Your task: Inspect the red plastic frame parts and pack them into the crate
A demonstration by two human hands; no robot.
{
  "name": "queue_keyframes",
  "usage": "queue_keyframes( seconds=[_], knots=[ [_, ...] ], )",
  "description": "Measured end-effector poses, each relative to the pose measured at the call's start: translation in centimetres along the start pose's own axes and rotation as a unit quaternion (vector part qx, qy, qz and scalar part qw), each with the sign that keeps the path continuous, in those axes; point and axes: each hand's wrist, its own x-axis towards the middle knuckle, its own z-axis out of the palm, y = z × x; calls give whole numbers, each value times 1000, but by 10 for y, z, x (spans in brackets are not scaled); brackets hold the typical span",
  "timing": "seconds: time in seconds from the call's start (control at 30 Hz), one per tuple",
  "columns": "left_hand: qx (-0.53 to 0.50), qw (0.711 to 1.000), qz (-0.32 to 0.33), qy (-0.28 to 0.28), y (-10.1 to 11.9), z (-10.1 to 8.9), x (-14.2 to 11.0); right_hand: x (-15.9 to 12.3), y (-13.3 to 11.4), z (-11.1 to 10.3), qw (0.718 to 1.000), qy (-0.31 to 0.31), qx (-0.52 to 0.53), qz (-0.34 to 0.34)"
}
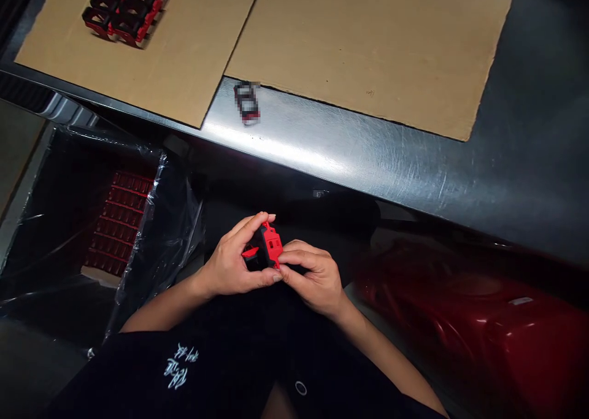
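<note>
Our left hand [229, 261] and right hand [313, 278] close tight on a red and black plastic part [270, 244], with a dark gap before the edge of the steel worktop [368, 167].

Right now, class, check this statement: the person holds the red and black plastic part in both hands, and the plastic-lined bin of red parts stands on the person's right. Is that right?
No: the plastic-lined bin stands on the person's left, not right, as the head view shows. The red and black plastic part is held in the left hand and right hand.
</note>
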Motion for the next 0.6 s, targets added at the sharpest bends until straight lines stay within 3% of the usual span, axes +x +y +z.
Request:
queue_keyframes(
  seconds=[0.33, 0.47, 0.6],
  knots=[
    [28, 998, 47, 14, 4, 3, 2, 1, -1, -9, 997, -71, -9, 36],
    [34, 997, 72, 20, -1, 6, -1, 4, -8, -20, 997, -36, 4, 64],
    [62, 992, 112, 18, -6, 9, -2, 4, -15, -18, 993, -14, 37, 107]
  ],
)
